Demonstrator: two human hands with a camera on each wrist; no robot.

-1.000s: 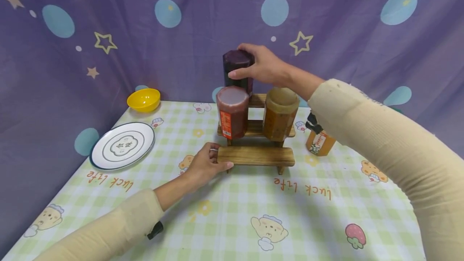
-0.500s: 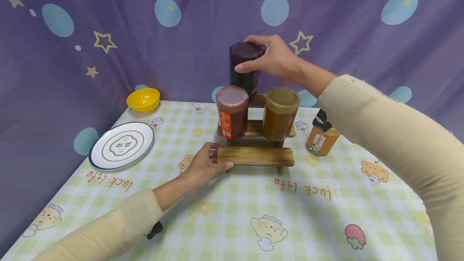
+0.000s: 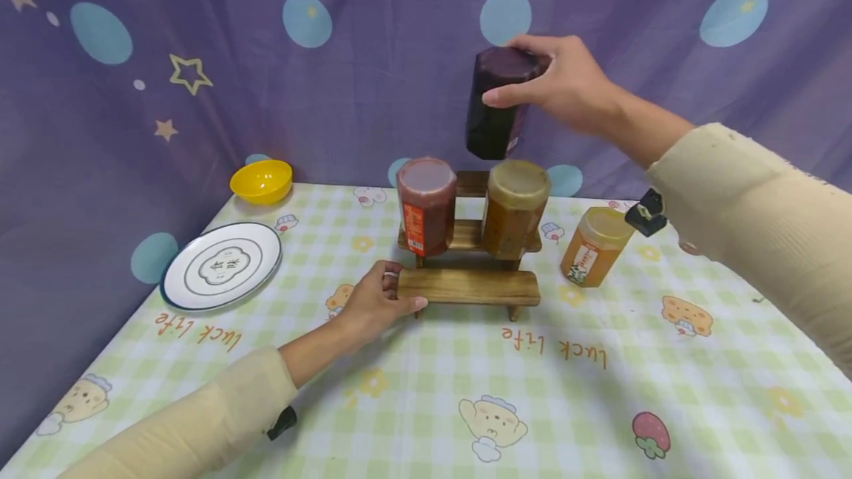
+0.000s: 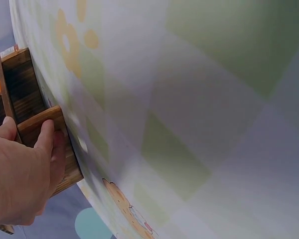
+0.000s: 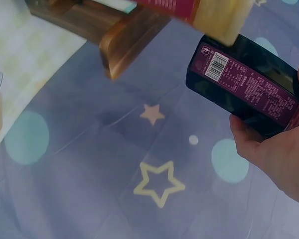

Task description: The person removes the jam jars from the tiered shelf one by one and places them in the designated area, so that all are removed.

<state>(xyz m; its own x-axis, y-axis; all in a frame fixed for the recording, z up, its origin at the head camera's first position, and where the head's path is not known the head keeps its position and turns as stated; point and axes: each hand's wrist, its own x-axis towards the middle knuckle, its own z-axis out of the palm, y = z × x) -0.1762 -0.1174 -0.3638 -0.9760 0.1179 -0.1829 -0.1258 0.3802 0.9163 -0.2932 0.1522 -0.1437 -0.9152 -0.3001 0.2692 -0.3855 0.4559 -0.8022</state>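
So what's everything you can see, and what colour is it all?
curtain: one, purple, behind everything
tablecloth: one, green-and-white, below curtain
rack: one, brown, centre of tablecloth
red jar: one, red, rack, left side
amber jar: one, amber, rack, right side
orange jar: one, orange, right of rack
dark jar: one, purple-black, in right hand
plate: one, white, tablecloth's left
bowl: one, yellow, back left
black gadgets: two, black, by sleeves
sleeves: two, cream, one each side
left hand: one, bare, gripping rack
right hand: one, bare, holding dark jar
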